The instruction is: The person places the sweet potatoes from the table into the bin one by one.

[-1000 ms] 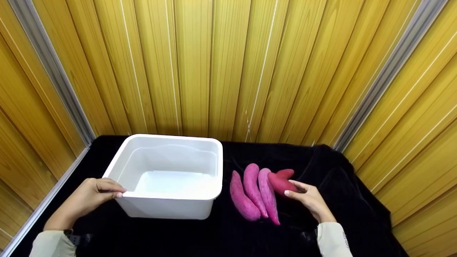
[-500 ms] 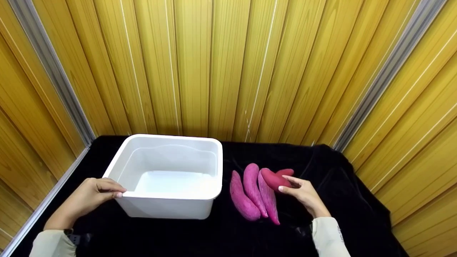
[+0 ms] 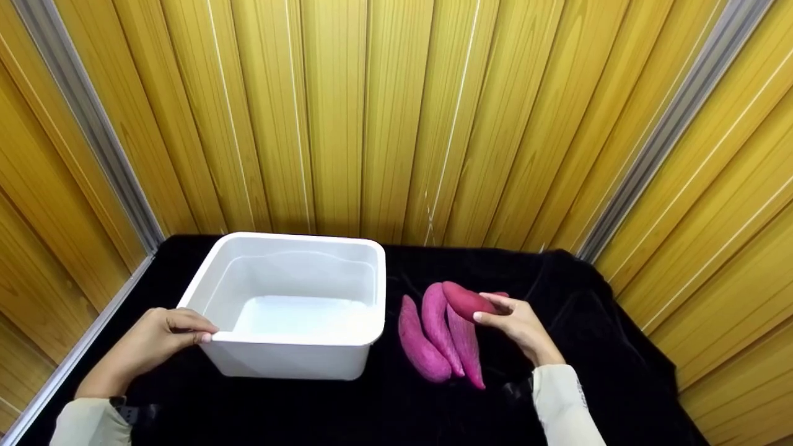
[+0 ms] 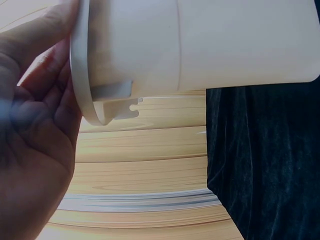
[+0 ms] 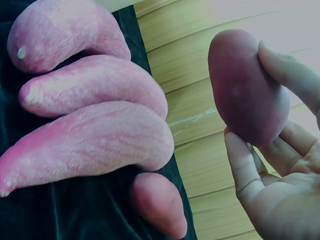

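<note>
A white plastic tub (image 3: 288, 361) stands on the left, its inside showing nothing but the pale floor. My left hand (image 3: 162, 337) pinches the tub's near left corner rim between thumb and fingers; the left wrist view shows the same hand (image 4: 35, 125) at the rim. On the right, my right hand (image 3: 520, 325) holds a smooth red sweet potato (image 3: 466, 302) by one end, raised over the others. Three long pink sweet potatoes (image 5: 95, 142) lie side by side below it. A smaller red sweet potato (image 5: 159, 205) lies beside them, mostly hidden by my hand in the head view.
Black cloth (image 3: 347, 412) covers the table under everything. Yellow wood-look panels (image 3: 396, 124) rise behind and on both sides, with grey metal strips (image 3: 669, 136) at the corners. The tub's right wall stands a short way left of the pink sweet potatoes.
My right hand has lifted the red sweet potato and carried it left and away from me, over the tops of the pink ones. The left hand and tub have stayed put.
</note>
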### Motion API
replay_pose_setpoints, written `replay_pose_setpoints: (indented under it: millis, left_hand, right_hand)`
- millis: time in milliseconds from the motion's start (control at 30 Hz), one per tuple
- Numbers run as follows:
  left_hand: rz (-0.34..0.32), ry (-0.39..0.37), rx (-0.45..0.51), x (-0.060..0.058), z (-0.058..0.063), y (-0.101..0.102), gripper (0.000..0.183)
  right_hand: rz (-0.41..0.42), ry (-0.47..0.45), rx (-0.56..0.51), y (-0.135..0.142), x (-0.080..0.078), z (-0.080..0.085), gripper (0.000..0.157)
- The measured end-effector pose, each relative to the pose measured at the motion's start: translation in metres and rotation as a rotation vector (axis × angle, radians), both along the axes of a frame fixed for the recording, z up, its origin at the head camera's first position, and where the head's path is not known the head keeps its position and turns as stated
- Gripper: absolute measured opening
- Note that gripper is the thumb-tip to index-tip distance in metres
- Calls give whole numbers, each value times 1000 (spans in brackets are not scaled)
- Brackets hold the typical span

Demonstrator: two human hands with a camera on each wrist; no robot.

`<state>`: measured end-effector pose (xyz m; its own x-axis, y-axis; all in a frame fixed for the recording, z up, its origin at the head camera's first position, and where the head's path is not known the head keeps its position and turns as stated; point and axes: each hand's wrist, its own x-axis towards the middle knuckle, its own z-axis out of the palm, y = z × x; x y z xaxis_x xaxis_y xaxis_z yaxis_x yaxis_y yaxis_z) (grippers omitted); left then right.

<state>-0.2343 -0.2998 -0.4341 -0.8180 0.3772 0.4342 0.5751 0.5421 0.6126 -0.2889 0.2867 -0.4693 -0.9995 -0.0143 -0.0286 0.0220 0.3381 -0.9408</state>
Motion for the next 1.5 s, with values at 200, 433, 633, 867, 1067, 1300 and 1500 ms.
replay_pose_setpoints:
  millis: [200,433,633,867,1067,1300,1500]
  left_hand:
    - [3,-7,-5,0,0,0,14]
    - [3,-9,-6,0,0,-1,13]
    - [-7,4,1,0,0,0,14]
    - [12,-10,-8,0,1,-1,13]
    - [29,-3,-18,1,2,1,13]
    - [23,2,-9,1,1,1,14]
    - [5,21,11,0,0,1,16]
  right_hand:
    - [32,-5,-36,-9,-5,6,59]
    - [57,-8,-76,-20,-9,14,60]
    - [73,-1,-49,-28,-10,22,60]
    - [94,29,-1,-39,-13,34,58]
    - [111,24,22,-50,-16,44,58]
    - [151,32,-1,-64,-19,55,58]
    - [169,44,25,-76,-21,64,61]
